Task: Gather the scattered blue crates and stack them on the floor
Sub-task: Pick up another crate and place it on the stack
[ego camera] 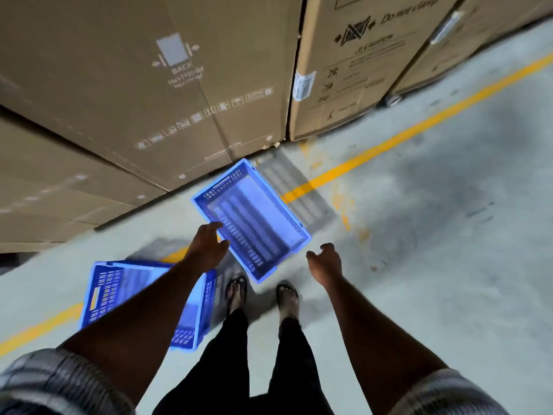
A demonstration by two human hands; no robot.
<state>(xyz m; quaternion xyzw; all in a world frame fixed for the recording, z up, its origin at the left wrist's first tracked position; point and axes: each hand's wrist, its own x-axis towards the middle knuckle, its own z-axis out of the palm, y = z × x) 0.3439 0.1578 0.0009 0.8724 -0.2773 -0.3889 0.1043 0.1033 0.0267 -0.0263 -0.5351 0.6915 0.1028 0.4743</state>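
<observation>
An empty blue crate (254, 217) lies on the floor ahead of my feet, turned at an angle, its open top facing up. My left hand (208, 244) reaches over its near left rim, fingers loosely spread, touching or just above the edge; I cannot tell which. My right hand (324, 260) hovers open just right of the crate's near corner, holding nothing. A second blue crate (101, 292) sits on the floor at lower left, partly hidden behind my left forearm.
Tall cardboard boxes (149, 85) form a wall along the left and back. More boxes (353, 70) stand at the upper right. A yellow line (389, 142) runs diagonally across the grey concrete floor (449, 250). My feet in sandals (263, 295) stand just behind the crate.
</observation>
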